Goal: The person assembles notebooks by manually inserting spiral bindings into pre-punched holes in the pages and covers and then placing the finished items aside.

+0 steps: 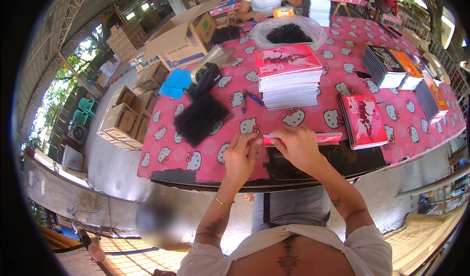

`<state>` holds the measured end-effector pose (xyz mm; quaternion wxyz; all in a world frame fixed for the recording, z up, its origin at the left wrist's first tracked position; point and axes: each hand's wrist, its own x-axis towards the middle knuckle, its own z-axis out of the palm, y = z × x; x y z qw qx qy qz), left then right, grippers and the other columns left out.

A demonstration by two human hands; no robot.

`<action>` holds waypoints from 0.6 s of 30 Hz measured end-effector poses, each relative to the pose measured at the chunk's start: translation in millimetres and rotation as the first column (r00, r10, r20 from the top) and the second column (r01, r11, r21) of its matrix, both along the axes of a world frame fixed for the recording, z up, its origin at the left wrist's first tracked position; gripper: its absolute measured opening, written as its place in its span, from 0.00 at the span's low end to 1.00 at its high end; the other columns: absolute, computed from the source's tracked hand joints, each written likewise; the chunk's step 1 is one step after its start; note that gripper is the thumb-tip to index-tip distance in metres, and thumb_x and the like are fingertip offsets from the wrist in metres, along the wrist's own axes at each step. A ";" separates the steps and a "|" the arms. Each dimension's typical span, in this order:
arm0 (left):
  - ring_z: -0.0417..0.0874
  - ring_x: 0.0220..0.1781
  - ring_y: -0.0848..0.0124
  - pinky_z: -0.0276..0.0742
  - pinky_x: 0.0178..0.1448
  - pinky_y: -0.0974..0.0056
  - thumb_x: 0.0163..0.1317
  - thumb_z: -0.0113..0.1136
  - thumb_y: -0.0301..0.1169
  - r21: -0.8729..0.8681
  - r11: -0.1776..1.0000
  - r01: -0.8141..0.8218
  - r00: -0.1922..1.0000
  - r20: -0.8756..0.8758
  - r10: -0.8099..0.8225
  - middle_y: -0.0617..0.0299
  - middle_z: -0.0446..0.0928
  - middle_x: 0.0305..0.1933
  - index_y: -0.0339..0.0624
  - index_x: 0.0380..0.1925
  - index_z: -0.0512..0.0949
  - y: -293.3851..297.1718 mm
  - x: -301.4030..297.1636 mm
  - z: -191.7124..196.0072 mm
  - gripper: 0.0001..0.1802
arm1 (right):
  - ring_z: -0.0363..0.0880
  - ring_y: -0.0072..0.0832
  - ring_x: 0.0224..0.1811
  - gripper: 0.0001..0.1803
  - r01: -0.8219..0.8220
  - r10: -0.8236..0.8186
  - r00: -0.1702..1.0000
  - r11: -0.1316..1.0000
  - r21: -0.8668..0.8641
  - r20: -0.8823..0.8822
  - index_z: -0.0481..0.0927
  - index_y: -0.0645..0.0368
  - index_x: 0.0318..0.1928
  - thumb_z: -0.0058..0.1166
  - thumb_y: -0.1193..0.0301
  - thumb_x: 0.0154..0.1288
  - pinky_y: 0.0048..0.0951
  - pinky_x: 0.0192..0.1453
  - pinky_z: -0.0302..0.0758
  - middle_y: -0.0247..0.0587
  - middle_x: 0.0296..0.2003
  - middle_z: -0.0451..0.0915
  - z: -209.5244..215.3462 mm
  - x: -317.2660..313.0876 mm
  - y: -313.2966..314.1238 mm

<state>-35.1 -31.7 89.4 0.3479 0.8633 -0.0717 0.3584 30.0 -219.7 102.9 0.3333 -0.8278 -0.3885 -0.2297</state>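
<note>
Near the front edge of the table I hold a red-covered notebook (329, 138), seen almost edge-on, its bound edge toward my fingers. My left hand (241, 157) is closed, thumb and fingers pinched at the notebook's left end. My right hand (299, 148) has its fingers bent over the notebook's edge a little to the right. Whether a binding coil is between the fingertips is too small to tell. Just beyond stands a tall stack of red-covered notebooks (290, 82). Left of my left hand lies a bundle of black plastic coils (201, 119).
Bound red notebooks (364, 122) lie at right, with dark-covered stacks (384, 66) behind. A tape dispenser (203, 80), a blue sheet (175, 83) and pens (254, 99) lie leftward. A plastic bag of black coils (289, 33) sits farther back, before a seated person (265, 2). Cartons (178, 43) stand at left.
</note>
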 end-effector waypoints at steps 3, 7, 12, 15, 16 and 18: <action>0.86 0.32 0.61 0.77 0.32 0.61 0.64 0.69 0.27 -0.071 0.984 0.166 0.967 -0.183 -0.176 0.52 0.82 0.33 0.37 0.43 0.82 8.3 9.9 18.7 0.10 | 0.82 0.41 0.28 0.06 -0.014 0.014 1.000 1.000 -0.022 -0.015 0.84 0.50 0.40 0.65 0.68 0.62 0.41 0.34 0.75 0.35 0.29 0.84 0.9 2.5 -3.7; 0.84 0.36 0.65 0.78 0.35 0.64 0.64 0.69 0.24 0.053 0.925 0.376 0.895 -0.280 -0.348 0.52 0.82 0.38 0.35 0.44 0.82 31.7 22.3 14.2 0.10 | 0.83 0.42 0.29 0.06 -0.074 0.073 0.995 0.997 -0.007 -0.069 0.84 0.50 0.41 0.64 0.69 0.63 0.43 0.34 0.76 0.37 0.28 0.83 3.8 2.7 -1.8; 0.82 0.32 0.69 0.77 0.33 0.65 0.67 0.66 0.25 0.118 0.939 0.322 0.937 -0.179 -0.299 0.53 0.82 0.38 0.35 0.47 0.81 13.6 25.0 28.4 0.10 | 0.83 0.45 0.34 0.08 -0.107 0.099 0.981 0.994 -0.037 -0.167 0.83 0.52 0.43 0.63 0.71 0.63 0.45 0.37 0.78 0.42 0.35 0.84 4.4 11.2 -9.6; 0.82 0.32 0.68 0.77 0.32 0.66 0.66 0.68 0.25 -0.008 0.918 0.396 0.744 -0.583 -0.326 0.54 0.82 0.40 0.34 0.47 0.81 29.9 29.3 29.2 0.11 | 0.84 0.46 0.36 0.09 -0.141 0.136 0.974 0.990 -0.019 -0.182 0.83 0.54 0.44 0.62 0.72 0.62 0.45 0.39 0.79 0.44 0.38 0.83 3.1 16.2 -13.8; 0.82 0.32 0.68 0.77 0.32 0.66 0.66 0.68 0.25 -0.005 0.916 0.400 0.744 -0.582 -0.329 0.54 0.82 0.40 0.34 0.47 0.81 28.0 30.0 27.8 0.11 | 0.83 0.46 0.37 0.10 -0.174 0.167 0.969 0.985 -0.022 -0.182 0.83 0.54 0.45 0.62 0.72 0.62 0.45 0.40 0.79 0.45 0.39 0.83 2.7 17.8 -15.2; 0.82 0.33 0.67 0.76 0.31 0.65 0.66 0.68 0.27 -0.063 0.920 0.386 0.837 -0.395 -0.378 0.53 0.81 0.41 0.34 0.46 0.81 18.2 25.0 36.5 0.11 | 0.84 0.44 0.36 0.08 -0.131 0.131 0.991 0.991 -0.004 -0.009 0.83 0.53 0.41 0.62 0.72 0.62 0.44 0.38 0.78 0.43 0.36 0.81 12.6 11.1 -17.6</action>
